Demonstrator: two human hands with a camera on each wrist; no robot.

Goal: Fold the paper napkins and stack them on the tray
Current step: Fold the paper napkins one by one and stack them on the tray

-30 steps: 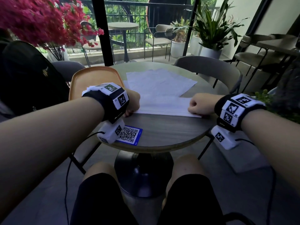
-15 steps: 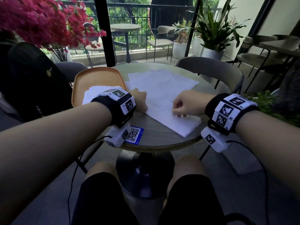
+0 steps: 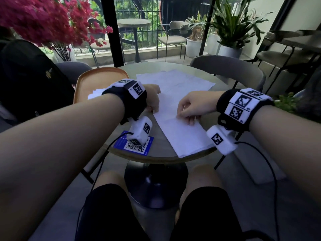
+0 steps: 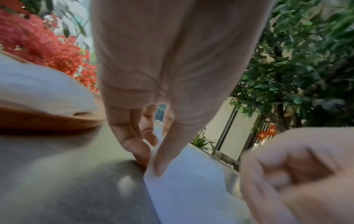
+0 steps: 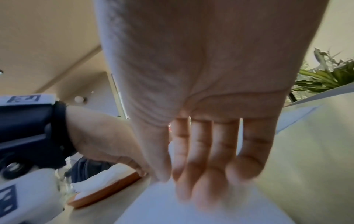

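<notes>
A long folded white napkin lies slantwise on the round table, its near end at the front edge. My left hand pinches the napkin's far left corner between thumb and fingers. My right hand is curled over the napkin's middle, with thumb and fingertips closed on the paper. An orange tray sits at the left and holds folded napkins, partly hidden by my left wrist. Unfolded napkins lie spread behind my hands.
A blue QR-code card lies near the front edge under my left wrist camera. A grey chair stands behind the table. A black bag and red flowers are at the left. My knees are below the table.
The folded napkin has swung from lying across the table to a slant. My right hand moved left from the napkin's end to its middle. My left hand shifted slightly further from me.
</notes>
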